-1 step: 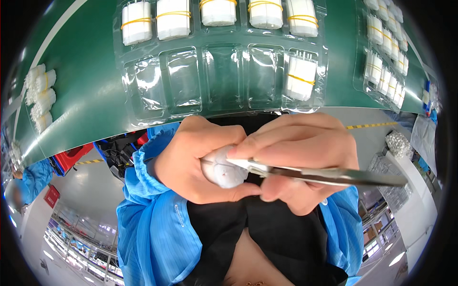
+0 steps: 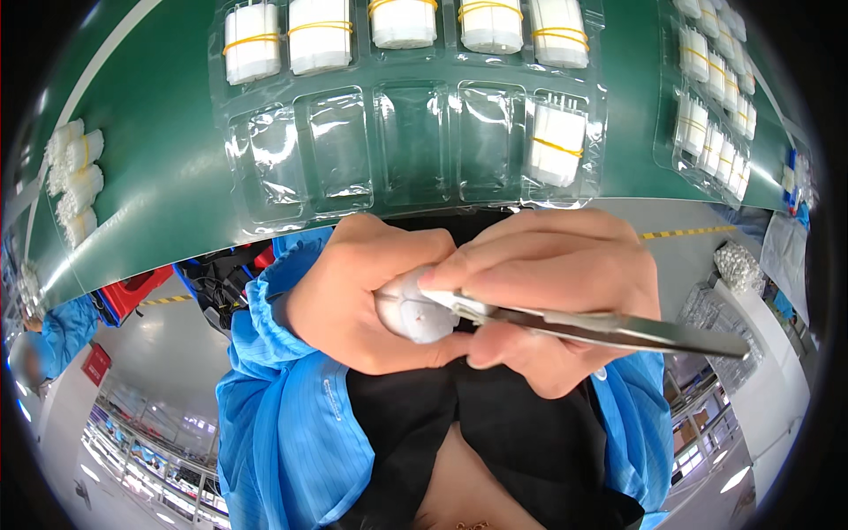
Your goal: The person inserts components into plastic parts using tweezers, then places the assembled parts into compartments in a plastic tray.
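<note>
While loose white bundles lie on the green belt far to the left of the clear tray, the hands meet just below that tray's near edge, off the belt and in front of the person's body. The left hand comes in from the lower left in a blue sleeve, its back toward the camera and its fingers curled shut around a small white piece, of which only a rounded end shows between the two hands. How long the piece is, and which way its far end points, cannot be told, since the palm hides the rest. The right hand sits directly right of the left one, touching it, knuckles up and fingers pressed together, pinching metal tweezers between thumb and forefinger. The tweezers lie nearly level, their long axis running left to right with a slight downward slope; the tip points left and rests against the white piece, and the blunt end sticks out past the right hand toward the right rim. In the tray, the far row of pockets holds white bundles tied with yellow bands, while the near row has one such bundle in its rightmost pocket. To the right of the tray, a second tray carries more banded bundles.
</note>
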Tool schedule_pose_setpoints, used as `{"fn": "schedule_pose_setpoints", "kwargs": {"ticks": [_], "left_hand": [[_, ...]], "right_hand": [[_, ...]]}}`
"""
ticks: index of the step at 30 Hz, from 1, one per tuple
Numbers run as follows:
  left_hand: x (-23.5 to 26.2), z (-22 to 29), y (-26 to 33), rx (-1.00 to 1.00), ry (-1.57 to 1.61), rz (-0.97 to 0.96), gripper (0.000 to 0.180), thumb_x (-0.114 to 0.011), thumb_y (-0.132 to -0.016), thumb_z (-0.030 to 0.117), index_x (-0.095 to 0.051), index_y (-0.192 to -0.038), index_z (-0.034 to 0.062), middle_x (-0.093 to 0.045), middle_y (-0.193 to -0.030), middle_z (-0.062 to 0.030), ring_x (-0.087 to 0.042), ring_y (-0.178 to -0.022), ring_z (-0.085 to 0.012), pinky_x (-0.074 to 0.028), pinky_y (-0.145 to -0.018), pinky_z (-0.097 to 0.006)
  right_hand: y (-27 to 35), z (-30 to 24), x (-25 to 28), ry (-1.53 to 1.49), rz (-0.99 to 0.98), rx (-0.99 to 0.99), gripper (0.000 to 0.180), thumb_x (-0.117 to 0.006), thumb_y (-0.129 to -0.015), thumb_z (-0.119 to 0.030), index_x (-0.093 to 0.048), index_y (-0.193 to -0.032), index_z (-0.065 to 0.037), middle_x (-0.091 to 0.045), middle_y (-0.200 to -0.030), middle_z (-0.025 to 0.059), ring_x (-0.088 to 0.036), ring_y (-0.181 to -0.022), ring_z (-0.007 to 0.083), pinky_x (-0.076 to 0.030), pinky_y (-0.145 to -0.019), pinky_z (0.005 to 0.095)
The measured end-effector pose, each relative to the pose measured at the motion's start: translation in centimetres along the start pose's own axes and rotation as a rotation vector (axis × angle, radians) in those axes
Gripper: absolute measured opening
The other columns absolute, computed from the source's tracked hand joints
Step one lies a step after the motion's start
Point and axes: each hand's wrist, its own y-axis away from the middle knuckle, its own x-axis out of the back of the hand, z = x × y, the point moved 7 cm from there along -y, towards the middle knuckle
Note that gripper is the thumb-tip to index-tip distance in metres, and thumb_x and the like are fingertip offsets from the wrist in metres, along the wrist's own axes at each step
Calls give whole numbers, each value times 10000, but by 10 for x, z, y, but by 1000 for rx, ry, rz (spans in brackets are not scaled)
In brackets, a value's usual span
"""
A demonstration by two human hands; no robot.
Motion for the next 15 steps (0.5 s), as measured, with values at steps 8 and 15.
{"fn": "schedule_pose_setpoints", "kwargs": {"ticks": [8,15], "left_hand": [[1,3,-2,-39,43,26,406,-850,-594,163,-550,-827,19,-532,-601,-63,-520,-467,-211,-376,-443,-268],[7,16,-18,-103,-68,106,470,-818,-624,124,-540,-983,3,-603,-913,-137,-597,-784,-264,-456,-665,-325]], "right_hand": [[12,18,11,-353,196,-277,483,-525,-917,-381,-472,-977,96,-618,-828,335,-671,-686,335,-566,-574,348],[16,8,48,-262,470,-174,470,-393,-952,-430,-406,-1022,35,-605,-827,286,-653,-684,329,-575,-559,376]]}}
